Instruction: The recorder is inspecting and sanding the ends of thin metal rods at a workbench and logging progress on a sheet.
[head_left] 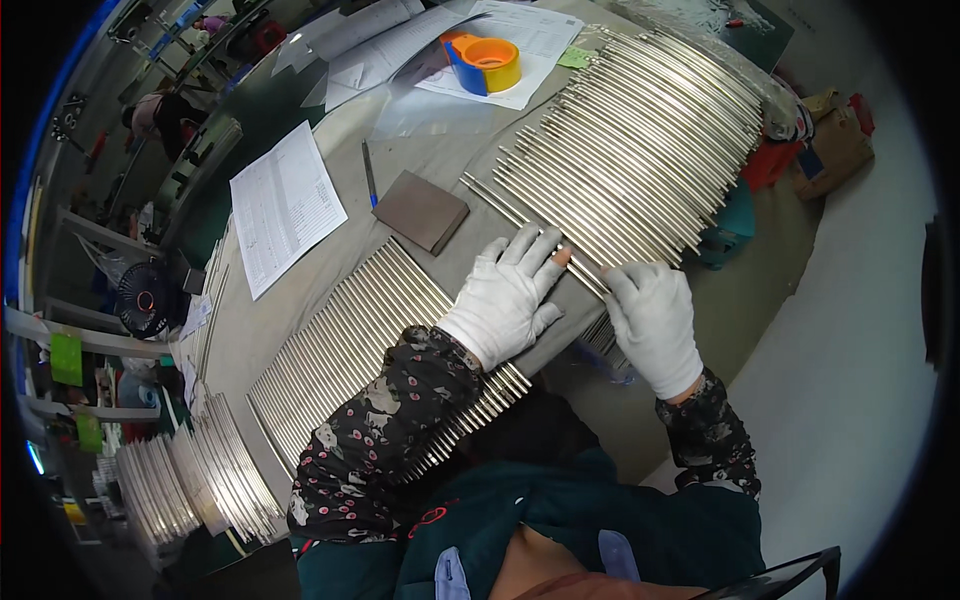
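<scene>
Shiny thin metal rods (630,140) lie side by side in a wide row at the right of the table. A couple of rods (490,197) sit slightly apart along the row's near side. My left hand (505,292), in a white glove with one bare fingertip, lies over these rods, its fingers stretched out and touching them. At their right end, my right hand (655,325), also gloved, has its thumb and fingers closed around a rod end; the fingers partly hide it. A second row of rods (350,330) lies to the left, partly under my left forearm.
Beyond my left hand lie a brown rectangular block (421,211), a pen (369,172) and a printed sheet (287,208). An orange, yellow and blue tape dispenser (482,63) sits on papers at the back. Bundled rods (230,470) stand lower left, near a black fan (148,299).
</scene>
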